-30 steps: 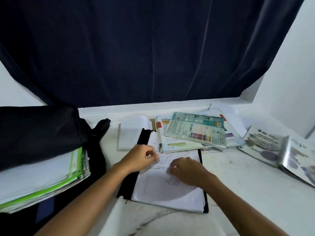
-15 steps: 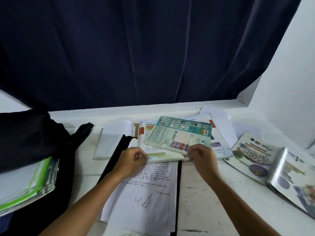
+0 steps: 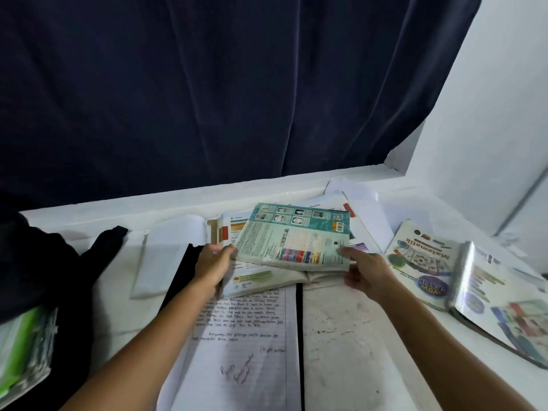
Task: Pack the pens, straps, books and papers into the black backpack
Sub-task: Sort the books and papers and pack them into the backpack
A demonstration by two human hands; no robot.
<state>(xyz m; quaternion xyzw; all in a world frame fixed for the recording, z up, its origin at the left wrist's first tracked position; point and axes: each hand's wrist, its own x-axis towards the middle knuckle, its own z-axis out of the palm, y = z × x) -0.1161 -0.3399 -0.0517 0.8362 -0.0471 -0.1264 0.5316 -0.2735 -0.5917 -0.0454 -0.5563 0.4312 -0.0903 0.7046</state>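
Teal book (image 3: pixel 292 237) gripped between left hand (image 3: pixel 212 264) and right hand (image 3: pixel 366 272) — long axis left-right; black backpack (image 3: pixel 38 262) far left.

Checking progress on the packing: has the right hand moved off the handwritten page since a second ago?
Yes. The right hand has gone from the handwritten page away toward the windowsill, and now grips the teal book.

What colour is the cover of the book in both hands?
Teal with white and coloured panels on the book, seen in the head view.
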